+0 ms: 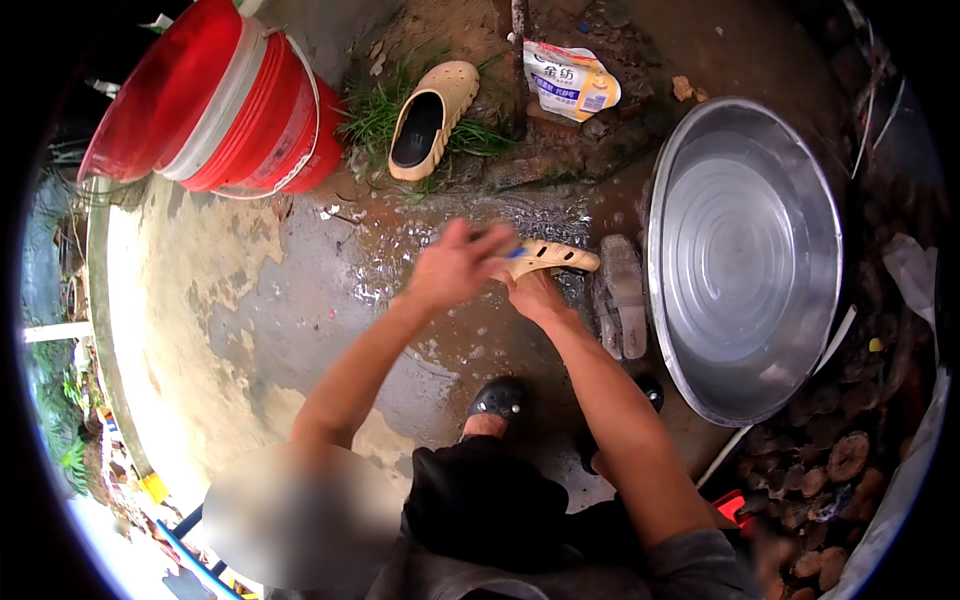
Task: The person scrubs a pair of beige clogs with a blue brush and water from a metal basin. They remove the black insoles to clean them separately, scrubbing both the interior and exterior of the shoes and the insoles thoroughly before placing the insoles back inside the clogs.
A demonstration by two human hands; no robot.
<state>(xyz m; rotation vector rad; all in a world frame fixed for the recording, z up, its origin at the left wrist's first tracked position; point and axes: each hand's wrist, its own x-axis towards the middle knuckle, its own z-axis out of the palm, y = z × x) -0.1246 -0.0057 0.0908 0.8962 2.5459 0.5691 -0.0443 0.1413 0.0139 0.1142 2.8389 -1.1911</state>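
Observation:
My right hand (536,294) grips a tan perforated clog (559,255) above the wet concrete, its toe pointing right. Close against the shoe's left end is my left hand (459,266), blurred, fingers stretched towards it. A small blue patch (516,252) shows at those fingertips; blur hides what it is and whether I hold it. Another tan clog (435,120) with a black insole lies on the grass beyond my hands. Just right of the held clog, a pair of clear, greyish slippers (622,296) rests on the ground beside the large metal basin (739,255).
Red buckets or basins (247,112), one with a white handle, stand at upper left. A printed plastic pouch (571,81) lies behind a thin upright post (519,67). Cut logs (847,457) are piled at lower right. My foot wears a dark clog (499,397).

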